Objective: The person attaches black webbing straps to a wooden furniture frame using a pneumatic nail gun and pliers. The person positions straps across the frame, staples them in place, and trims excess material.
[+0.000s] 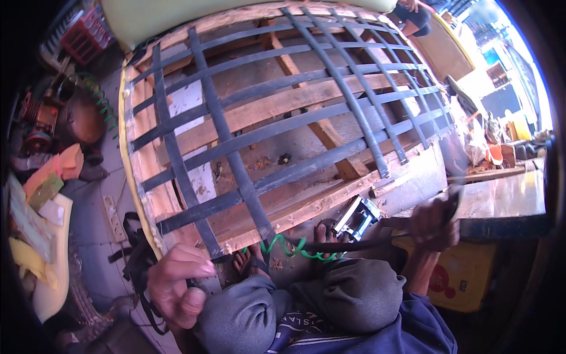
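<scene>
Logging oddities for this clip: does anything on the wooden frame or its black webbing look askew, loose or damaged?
Yes. One black strap runs past the wooden frame's lower edge, its end loose and pinched in the left hand, unlike the others. The frame's lower edge looks rough and splintered. The right hand grips a tool.

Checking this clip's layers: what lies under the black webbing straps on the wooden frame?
Under the black webbing straps: wooden frame slats and, through gaps, grey floor with debris. Wood directly beneath each strap is covered.
</scene>
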The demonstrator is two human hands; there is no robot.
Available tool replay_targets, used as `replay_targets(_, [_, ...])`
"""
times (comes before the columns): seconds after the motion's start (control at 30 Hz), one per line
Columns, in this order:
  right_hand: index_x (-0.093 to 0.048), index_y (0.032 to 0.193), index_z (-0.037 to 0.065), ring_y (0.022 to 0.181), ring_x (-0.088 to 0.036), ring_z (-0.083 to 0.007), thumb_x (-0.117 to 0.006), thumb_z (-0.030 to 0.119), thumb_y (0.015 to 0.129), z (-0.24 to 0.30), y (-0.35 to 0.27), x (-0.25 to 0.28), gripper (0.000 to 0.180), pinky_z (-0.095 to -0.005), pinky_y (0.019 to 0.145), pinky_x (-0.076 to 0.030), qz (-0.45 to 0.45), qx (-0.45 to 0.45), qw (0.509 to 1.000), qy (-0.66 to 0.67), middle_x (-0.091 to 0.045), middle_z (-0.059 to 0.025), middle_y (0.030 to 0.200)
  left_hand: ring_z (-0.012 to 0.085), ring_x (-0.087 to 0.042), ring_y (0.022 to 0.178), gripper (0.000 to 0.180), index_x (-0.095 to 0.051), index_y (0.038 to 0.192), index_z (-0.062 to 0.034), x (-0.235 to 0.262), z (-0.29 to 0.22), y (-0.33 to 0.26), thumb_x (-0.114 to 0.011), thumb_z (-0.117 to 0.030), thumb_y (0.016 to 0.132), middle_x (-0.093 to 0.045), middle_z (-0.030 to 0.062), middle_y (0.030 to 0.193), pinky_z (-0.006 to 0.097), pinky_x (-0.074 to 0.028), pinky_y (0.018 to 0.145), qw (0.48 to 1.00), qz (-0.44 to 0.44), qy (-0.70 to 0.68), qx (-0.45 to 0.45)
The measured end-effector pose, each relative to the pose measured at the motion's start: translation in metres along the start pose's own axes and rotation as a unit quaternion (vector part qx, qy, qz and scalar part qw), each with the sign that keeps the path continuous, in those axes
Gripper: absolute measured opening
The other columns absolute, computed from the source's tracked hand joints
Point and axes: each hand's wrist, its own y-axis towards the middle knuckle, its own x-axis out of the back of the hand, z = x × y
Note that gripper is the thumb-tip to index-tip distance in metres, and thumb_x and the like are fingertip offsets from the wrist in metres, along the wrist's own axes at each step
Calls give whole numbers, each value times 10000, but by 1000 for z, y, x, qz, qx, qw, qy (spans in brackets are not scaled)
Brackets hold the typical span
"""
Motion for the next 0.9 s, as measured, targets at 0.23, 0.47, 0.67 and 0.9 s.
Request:
replay_targets(0.23, [-518, 1298, 22, 404, -291, -41, -373, 302, 1129, 64, 39, -47, 358, -197, 287, -273, -295, 151, 918, -218, -344, 35, 625, 227, -709, 895, 286, -685, 1137, 8, -58, -8, 76, -650, -234, 988, -714, 144, 955, 360, -558, 792, 946, 313, 70, 39])
replay_targets(0.47, [-585, 1224, 23, 697, -569, -69, -566, 332, 1060, -17, 43, -65, 350, -244, 609, -475, -118, -239, 922, -281, -573, 1, 809, 154, -690, 937, 429, -648, 1177, -31, -170, 25, 162, -518, -425, 1067, -716, 74, 1032, 338, -546, 911, 910, 241, -293, 169])
replay_targets(0.67, [-661, 1121, -21, 869, -635, -147, -612, 391, 1020, -82, -47, 16, 428, -328, 782, -520, -301, -241, 884, -263, -691, -76, 971, 106, -659, 807, 295, -634, 959, -69, -169, 83, 244, -486, -285, 1097, -672, 17, 865, 301, -549, 769, 968, 15, -171, 181])
replay_targets(0.9, [-728, 1031, -67, 909, -734, -303, -691, 534, 885, -171, -210, 105, 620, -401, 804, -554, -456, -514, 618, -382, -746, -213, 953, 437, -687, 1016, 379, -696, 1085, -30, -148, 206, 392, -485, -343, 1049, -722, 246, 1041, 522, -525, 846, 918, -231, 273, 173])
